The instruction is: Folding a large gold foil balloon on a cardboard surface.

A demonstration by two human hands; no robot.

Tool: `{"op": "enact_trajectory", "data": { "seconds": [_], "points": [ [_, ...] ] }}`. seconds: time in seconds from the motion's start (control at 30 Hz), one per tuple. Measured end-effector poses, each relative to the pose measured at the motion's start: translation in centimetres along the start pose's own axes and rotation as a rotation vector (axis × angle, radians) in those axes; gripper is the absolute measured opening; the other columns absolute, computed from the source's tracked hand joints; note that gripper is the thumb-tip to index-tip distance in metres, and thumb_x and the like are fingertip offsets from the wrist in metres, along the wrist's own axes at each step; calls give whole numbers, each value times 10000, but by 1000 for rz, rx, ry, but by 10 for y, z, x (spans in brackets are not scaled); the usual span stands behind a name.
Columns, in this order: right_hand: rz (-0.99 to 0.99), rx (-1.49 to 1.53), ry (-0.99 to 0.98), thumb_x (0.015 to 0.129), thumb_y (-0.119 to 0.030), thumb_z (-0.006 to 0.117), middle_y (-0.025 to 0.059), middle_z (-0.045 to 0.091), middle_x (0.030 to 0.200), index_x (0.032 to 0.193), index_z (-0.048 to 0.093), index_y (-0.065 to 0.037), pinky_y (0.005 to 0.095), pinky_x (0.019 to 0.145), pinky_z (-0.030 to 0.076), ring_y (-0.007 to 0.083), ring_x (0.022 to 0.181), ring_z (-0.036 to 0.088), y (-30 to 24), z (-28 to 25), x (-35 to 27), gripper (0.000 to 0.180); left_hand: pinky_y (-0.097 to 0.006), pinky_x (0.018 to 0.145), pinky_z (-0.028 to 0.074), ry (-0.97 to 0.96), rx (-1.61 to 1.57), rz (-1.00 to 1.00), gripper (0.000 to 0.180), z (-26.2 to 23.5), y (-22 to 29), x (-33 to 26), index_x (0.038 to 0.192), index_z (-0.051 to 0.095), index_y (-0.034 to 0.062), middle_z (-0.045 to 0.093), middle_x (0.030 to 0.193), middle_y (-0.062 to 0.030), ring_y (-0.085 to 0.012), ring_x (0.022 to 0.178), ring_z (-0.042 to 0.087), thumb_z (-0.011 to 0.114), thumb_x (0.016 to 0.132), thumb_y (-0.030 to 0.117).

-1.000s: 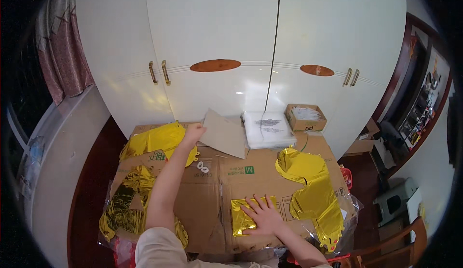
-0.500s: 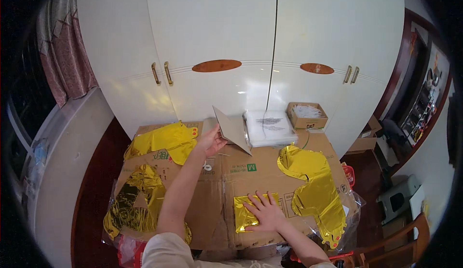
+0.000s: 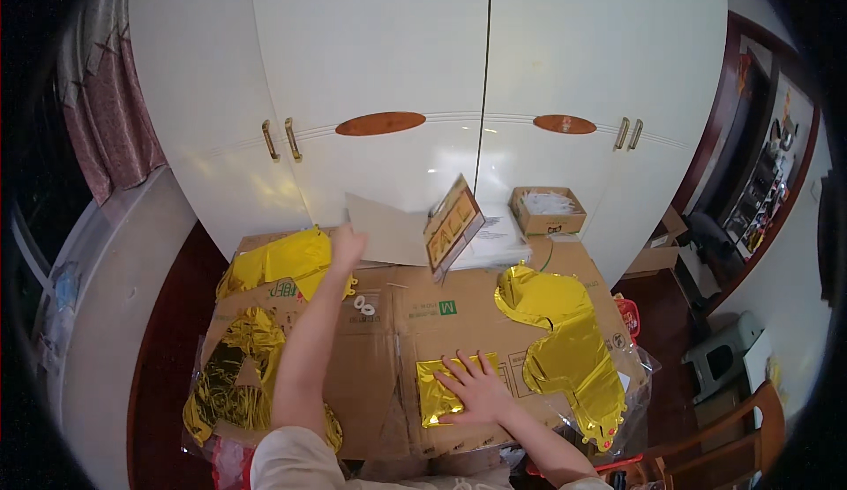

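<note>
My left hand (image 3: 347, 245) reaches to the back of the cardboard-covered table, fingers closed at the left edge of a grey card sheet (image 3: 388, 232). A printed card panel (image 3: 454, 224) in orange and yellow tilts up at the sheet's right; whether the two are joined I cannot tell. Fingers spread, my right hand (image 3: 479, 393) lies flat on a folded gold foil packet (image 3: 432, 395). Flat gold foil balloons lie around: one (image 3: 282, 262) beside my left wrist, a crumpled one (image 3: 236, 371) at the near left, and a large one (image 3: 565, 344) to the right.
Behind the printed panel is a stack of clear plastic bags (image 3: 505, 241). A small carton (image 3: 549, 211) of white pieces stands next to it. Two white rings (image 3: 363, 306) rest on the cardboard (image 3: 366, 384). White cupboard doors (image 3: 371, 40) rise behind; a wooden chair (image 3: 732, 446) is at the right.
My left hand has moved left with the grey card's edge, and the card has opened wider. The printed panel now shows, tilted up at right. My right hand stays on the foil packet.
</note>
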State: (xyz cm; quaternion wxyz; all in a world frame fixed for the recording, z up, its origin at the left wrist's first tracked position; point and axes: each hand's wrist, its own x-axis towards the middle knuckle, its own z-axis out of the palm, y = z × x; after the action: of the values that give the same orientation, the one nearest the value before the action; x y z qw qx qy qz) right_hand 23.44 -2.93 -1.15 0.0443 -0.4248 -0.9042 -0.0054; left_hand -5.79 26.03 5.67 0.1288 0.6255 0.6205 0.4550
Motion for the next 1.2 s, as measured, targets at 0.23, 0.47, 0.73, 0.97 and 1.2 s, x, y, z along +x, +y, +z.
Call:
{"op": "enact_trajectory", "data": {
  "seconds": [0.23,0.47,0.73,0.97,1.2],
  "points": [
    [15,49,29,767,-794,495,129,339,1536,1480,381,-177,610,1146,155,377,1430,269,3,11,-6,950,-356,836,506,-138,-145,-174,354,-87,0,-41,1193,574,-24,681,1016,-167,-247,939,656,599,882,144],
    [0,63,4,782,-776,486,131,283,1567,1498,351,-180,609,1158,111,376,1455,210,0,4,1,941,-315,914,472,-239,-571,-280,333,-103,-21,-204,1282,522,23,617,1225,-54,-150,1078,582,558,954,75],
    [-10,101,114,753,-753,555,126,307,1554,1474,395,-172,631,1146,130,354,1454,223,2,6,-2,939,-298,894,472,-468,-525,-341,320,-51,-2,-248,1281,500,18,623,1153,-62,-136,1022,579,532,967,71],
    [-29,90,97,757,-755,549,106,301,1559,1467,404,-173,642,1141,126,340,1456,221,4,4,-3,930,-289,709,537,-744,-525,-470,303,-45,28,-290,1284,441,45,607,1119,-77,-136,927,611,490,994,115],
    [-103,103,71,742,-743,574,122,302,1555,1464,402,-164,652,1135,121,353,1450,239,12,3,2,942,-288,616,497,-907,-472,-612,367,-56,44,-306,1312,420,30,614,1027,-42,-107,831,588,526,976,136]
  ]
}}
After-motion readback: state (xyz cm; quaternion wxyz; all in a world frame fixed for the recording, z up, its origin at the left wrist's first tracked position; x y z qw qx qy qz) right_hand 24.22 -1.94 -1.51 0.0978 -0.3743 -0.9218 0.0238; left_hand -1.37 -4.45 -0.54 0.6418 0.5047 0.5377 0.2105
